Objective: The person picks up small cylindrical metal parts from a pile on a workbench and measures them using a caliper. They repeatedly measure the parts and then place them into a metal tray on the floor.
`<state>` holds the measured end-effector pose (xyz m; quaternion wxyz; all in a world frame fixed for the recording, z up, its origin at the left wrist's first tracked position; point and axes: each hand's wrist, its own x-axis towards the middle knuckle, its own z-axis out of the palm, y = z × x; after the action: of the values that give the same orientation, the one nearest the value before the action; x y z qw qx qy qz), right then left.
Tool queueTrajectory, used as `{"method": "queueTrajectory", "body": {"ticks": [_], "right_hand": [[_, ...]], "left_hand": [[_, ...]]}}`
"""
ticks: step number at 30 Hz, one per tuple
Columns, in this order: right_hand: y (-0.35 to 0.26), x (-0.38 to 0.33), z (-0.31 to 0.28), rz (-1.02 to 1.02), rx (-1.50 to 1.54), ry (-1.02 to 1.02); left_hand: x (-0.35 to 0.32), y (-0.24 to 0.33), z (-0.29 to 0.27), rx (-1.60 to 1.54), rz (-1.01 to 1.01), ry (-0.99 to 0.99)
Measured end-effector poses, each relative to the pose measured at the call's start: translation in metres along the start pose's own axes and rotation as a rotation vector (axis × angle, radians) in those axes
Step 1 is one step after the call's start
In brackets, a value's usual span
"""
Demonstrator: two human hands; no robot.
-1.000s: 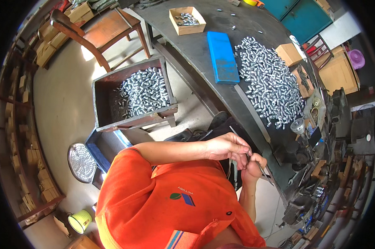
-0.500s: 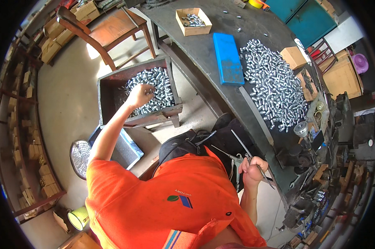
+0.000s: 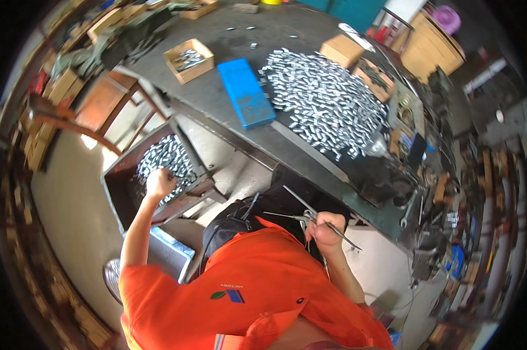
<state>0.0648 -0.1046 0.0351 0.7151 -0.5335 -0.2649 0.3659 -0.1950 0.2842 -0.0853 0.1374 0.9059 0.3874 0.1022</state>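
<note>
My left hand (image 3: 161,184) is in a dark wooden bin (image 3: 116,201), closed against a heap of small shiny metal cylinders (image 3: 169,156). What its fingers hold, if anything, is hidden. My right hand (image 3: 326,231) grips a long, thin metal rod (image 3: 299,198) in front of my body. The rod slants, with one end beyond the fist and a darker end behind it. Right by these fingers sits a thin-nozzled metal tool (image 3: 305,217) that looks like an air blow gun. Whether the hand also holds it, I cannot tell.
On the dark workbench (image 3: 205,114) lie a large pile of metal cylinders (image 3: 322,105), a blue plastic case (image 3: 246,93) and a small wooden box (image 3: 189,62) of parts. A wooden chair (image 3: 103,105) stands beyond the bin, a blue-edged tray (image 3: 170,251) nearer me. Tools clutter the right.
The view has turned, so the bench and bin appear shifted left. My left hand stays in the bin, its fingers more tightly closed. My right hand still grips the rod.
</note>
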Motion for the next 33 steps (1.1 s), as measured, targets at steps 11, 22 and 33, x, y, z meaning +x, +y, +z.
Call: {"method": "queueTrajectory", "body": {"ticks": [11,22,33], "right_hand": [[-0.007,0.006,0.005,-0.216,-0.447,-0.028],[-0.018,0.012,0.0,-0.261,-0.579,-0.006],[-0.009,0.009,0.0,-0.266,-0.64,0.084]], "left_hand": [[-0.009,0.239,-0.045,-1.789,-0.155,-0.933],[-0.023,0.3,-0.034,-1.604,-0.005,-0.965],[-0.024,0.309,-0.042,-1.309,0.339,-0.814]]}}
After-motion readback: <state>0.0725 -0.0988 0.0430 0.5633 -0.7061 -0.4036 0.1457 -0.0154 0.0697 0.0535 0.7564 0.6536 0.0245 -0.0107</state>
